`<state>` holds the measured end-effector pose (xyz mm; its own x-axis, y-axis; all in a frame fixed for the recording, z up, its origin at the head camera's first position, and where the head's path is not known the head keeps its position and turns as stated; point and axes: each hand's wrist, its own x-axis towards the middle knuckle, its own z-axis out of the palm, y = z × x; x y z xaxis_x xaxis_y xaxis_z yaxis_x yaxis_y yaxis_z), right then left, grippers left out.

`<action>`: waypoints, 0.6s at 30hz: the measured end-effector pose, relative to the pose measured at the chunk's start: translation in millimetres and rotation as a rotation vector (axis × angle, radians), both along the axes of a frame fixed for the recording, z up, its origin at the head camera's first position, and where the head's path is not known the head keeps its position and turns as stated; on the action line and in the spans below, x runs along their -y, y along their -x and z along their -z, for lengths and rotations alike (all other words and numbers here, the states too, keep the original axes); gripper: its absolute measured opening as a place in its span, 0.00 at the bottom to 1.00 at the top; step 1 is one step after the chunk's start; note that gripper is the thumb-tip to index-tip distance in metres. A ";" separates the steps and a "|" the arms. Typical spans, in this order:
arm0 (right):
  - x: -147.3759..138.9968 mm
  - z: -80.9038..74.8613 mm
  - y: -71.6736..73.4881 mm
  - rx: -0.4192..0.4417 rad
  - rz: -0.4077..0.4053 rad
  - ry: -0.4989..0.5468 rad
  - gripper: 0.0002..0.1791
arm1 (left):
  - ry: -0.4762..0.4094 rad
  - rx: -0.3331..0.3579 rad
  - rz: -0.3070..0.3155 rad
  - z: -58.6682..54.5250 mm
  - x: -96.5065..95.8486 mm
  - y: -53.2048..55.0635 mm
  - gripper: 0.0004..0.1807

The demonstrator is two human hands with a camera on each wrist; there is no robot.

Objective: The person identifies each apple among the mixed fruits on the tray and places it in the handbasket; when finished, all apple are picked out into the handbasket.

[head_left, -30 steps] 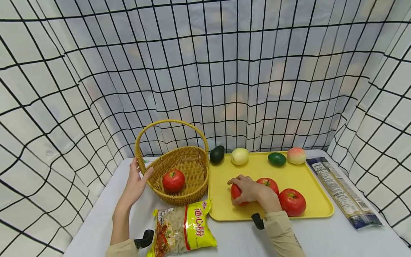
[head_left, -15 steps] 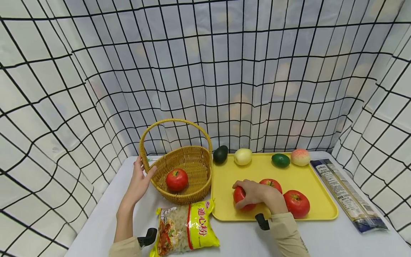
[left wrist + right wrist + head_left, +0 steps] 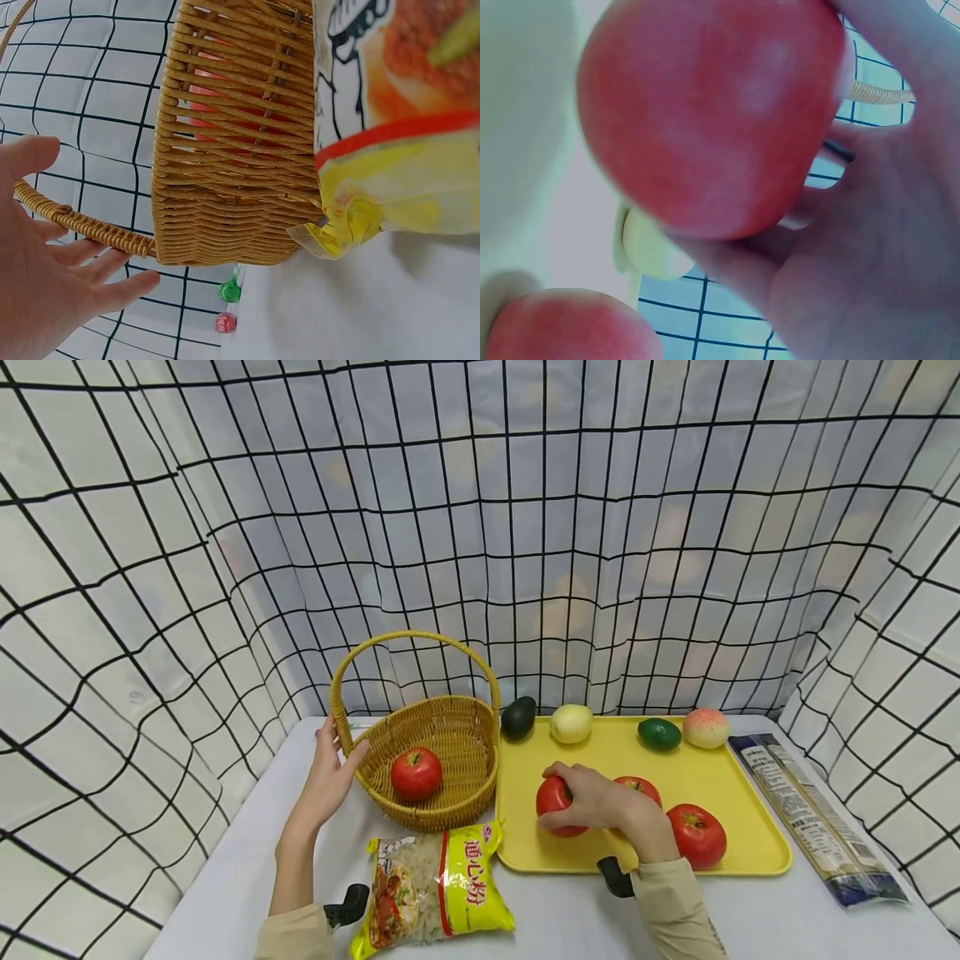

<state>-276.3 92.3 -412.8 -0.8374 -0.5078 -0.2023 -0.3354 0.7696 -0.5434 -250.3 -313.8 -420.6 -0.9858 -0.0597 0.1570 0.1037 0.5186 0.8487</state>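
Note:
My right hand (image 3: 603,799) grips a red apple (image 3: 553,799) over the yellow tray (image 3: 517,852); in the right wrist view that apple (image 3: 712,112) fills the palm, seemingly raised off the tray. Two more red apples, one partly behind my hand (image 3: 639,787) and one beside my wrist (image 3: 697,837), sit on the tray. My left hand (image 3: 327,783) is at the left side of a wicker basket (image 3: 468,760), fingers extended behind the handle's base (image 3: 105,231) and thumb apart from it. One red apple (image 3: 416,774) lies inside the basket.
Along the tray's back are a dark avocado (image 3: 518,718), a pale yellow fruit (image 3: 572,724), a green fruit (image 3: 659,734) and a peach (image 3: 706,727). A pasta bag (image 3: 435,889) lies before the basket, a long packet (image 3: 817,818) at right. Black netting (image 3: 480,527) surrounds the table.
My right hand has closed round the apple and appears to have lifted it slightly. The left hand stays at the basket handle. The head view has shifted a little.

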 end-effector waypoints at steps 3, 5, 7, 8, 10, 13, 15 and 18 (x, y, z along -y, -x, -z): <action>2.9 -0.8 0.2 -0.002 -0.008 0.034 0.40 | -0.007 -0.011 0.003 -0.4 -0.9 0.5 0.49; 4.4 -1.3 0.5 -0.008 -0.019 0.064 0.40 | -0.012 -0.018 0.005 -1.2 -1.8 0.8 0.49; 6.1 -1.7 0.9 -0.019 -0.028 0.099 0.39 | -0.012 -0.019 0.003 -1.7 -2.6 0.8 0.49; 7.0 -1.6 0.9 -0.028 -0.031 0.114 0.40 | -0.011 -0.018 0.001 -1.7 -2.9 0.8 0.49; 8.7 -1.3 0.9 -0.049 -0.036 0.136 0.40 | -0.008 -0.013 -0.003 -1.6 -3.3 0.5 0.49; 12.4 -2.5 -0.8 -0.087 -0.035 0.158 0.41 | -0.004 -0.007 -0.002 -1.1 -3.3 0.4 0.49; 16.1 -4.9 -2.5 -0.118 -0.032 0.174 0.41 | -0.003 -0.012 0.000 -1.1 -2.9 0.9 0.48; 25.0 -9.6 -4.3 -0.159 -0.046 0.223 0.43 | -0.004 -0.029 -0.003 -1.3 -2.1 2.2 0.48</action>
<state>-272.0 67.3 -403.2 -0.8246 -0.5634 0.0512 -0.4620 0.6184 -0.6357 -252.5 -311.7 -419.3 -0.9807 -0.0634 0.1850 0.1265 0.5155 0.8475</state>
